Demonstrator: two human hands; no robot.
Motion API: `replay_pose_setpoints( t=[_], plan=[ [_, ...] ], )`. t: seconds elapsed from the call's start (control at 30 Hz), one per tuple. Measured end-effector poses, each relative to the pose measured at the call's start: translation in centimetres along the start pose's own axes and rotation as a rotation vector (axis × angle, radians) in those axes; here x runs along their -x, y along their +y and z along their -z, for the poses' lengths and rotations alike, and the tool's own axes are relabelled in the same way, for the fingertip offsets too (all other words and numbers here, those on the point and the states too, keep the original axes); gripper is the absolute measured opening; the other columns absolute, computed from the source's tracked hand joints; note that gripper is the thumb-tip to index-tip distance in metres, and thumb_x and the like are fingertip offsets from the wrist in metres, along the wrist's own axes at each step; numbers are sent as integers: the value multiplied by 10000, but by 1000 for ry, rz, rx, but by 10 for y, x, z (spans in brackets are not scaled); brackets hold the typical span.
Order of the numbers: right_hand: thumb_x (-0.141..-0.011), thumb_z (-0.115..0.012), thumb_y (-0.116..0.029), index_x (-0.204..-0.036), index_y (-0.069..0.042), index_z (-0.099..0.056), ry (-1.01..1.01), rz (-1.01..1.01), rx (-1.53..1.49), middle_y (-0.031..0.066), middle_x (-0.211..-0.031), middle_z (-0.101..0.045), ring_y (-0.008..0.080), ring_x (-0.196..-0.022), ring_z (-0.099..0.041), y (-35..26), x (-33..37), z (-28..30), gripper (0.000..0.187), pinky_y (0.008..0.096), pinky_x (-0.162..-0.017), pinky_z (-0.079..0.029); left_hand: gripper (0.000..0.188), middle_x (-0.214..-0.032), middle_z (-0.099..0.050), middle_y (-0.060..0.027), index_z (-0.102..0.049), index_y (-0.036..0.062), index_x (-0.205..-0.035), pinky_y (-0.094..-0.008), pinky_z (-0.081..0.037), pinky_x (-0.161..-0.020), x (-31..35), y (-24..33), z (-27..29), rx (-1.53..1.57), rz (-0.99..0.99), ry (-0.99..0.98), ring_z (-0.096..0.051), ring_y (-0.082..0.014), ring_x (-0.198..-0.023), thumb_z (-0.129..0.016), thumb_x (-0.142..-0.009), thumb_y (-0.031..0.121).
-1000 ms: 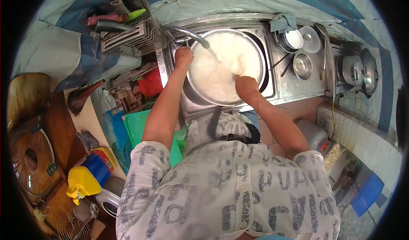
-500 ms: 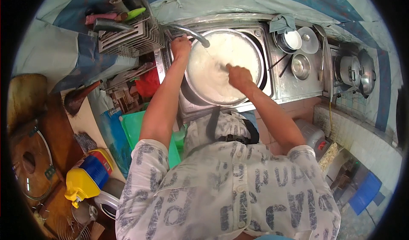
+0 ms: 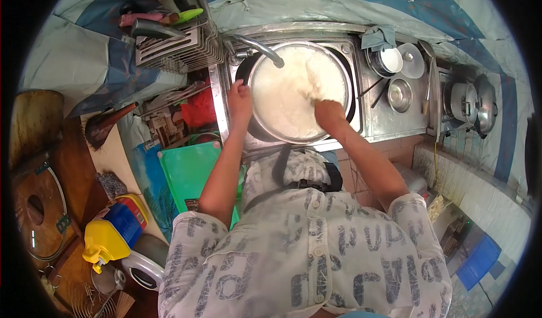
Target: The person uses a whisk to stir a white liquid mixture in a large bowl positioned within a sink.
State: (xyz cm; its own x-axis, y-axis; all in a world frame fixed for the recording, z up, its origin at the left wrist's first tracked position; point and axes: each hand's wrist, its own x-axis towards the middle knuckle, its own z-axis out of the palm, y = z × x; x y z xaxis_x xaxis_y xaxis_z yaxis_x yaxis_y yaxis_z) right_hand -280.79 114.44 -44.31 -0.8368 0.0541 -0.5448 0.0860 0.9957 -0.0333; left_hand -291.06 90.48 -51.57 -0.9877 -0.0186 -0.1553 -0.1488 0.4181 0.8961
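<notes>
A large round metal basin [image 3: 254, 115] sits in the steel sink, filled with cloudy whitish liquid [image 3: 282, 101]. My right hand [image 3: 329, 116] is closed in a fist over the basin's right side. Whatever it holds is mostly hidden; a small blurred brownish-grey part [image 3: 308, 95] shows at the liquid beside the knuckles. My left hand [image 3: 241, 99] hovers by the basin's left rim, fingers loosely curled and apart, nothing visible in it. Above it, the curved tap [image 3: 262, 48] reaches over the basin, its lever [image 3: 244, 54] uncovered.
Right of the sink, a metal bowl [image 3: 399, 95], a white-lined pan [image 3: 389, 61] and a lid [image 3: 411, 60] lie on the drainboard. Farther right stands a pot [image 3: 463, 98]. A rack of knives [image 3: 178, 44] is at upper left; a green board [image 3: 189, 171] lies below it.
My left hand has come away from the tap lever, moving down toward me. My right hand has shifted right and slightly nearer, stirring the liquid. The thin stream under the spout no longer shows.
</notes>
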Motion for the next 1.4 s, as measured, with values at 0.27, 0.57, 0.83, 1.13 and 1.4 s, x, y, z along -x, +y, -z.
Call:
replay_pose_setpoints(
  t=[0.27, 0.57, 0.83, 1.13, 1.4],
  plan=[
    [-846, -539, -108, -1058, -75, -594, 87, -170, -127, 185, -874, -685, 328, -805, -684, 3, -16, 11, 222, 429, -717, -545, 420, -1076, -599, -219, -529, -12, -1273, -382, -455, -910, 65, -49, 7, -73, 279, -160, -587, -325, -1002, -522, -909, 197],
    [-807, -563, -82, -1115, -53, -577, 121, -131, -185, 195, -858, -686, 331, -823, -684, -6, -20, 6, 310, 436, -744, -541, 328, -938, -674, -200, -615, -23, -1144, -317, -488, -767, 76, -65, -1, 155, 393, -149, -644, -219, -825, -473, -885, 119],
    [-840, -594, -168, -1046, -57, -572, 155, -31, -181, 195, -801, -676, 353, -757, -678, 3, -9, 12, 235, 442, -674, -547, 224, -804, -641, 4, -658, 52, -1099, -235, -473, -608, 75, -60, 1, 184, 443, -276, -560, -78, -665, -530, -929, 121],
    [-826, -554, -124, -1082, -110, -582, 52, 44, -103, 173, -850, -682, 336, -824, -678, -4, 8, 30, 257, 444, -746, -534, 253, -684, -604, -44, -668, -6, -1037, -279, -435, -549, 79, -60, 3, 198, 419, -198, -532, -98, -600, -519, -873, 116],
    [-814, -557, -106, -1066, -106, -614, -12, 113, -41, 163, -882, -688, 336, -840, -678, 2, 13, 47, 259, 439, -752, -536, 228, -765, -637, -13, -665, 37, -1091, -244, -489, -602, 77, -72, 0, 65, 299, -229, -564, -84, -641, -522, -926, 104]
  ],
)
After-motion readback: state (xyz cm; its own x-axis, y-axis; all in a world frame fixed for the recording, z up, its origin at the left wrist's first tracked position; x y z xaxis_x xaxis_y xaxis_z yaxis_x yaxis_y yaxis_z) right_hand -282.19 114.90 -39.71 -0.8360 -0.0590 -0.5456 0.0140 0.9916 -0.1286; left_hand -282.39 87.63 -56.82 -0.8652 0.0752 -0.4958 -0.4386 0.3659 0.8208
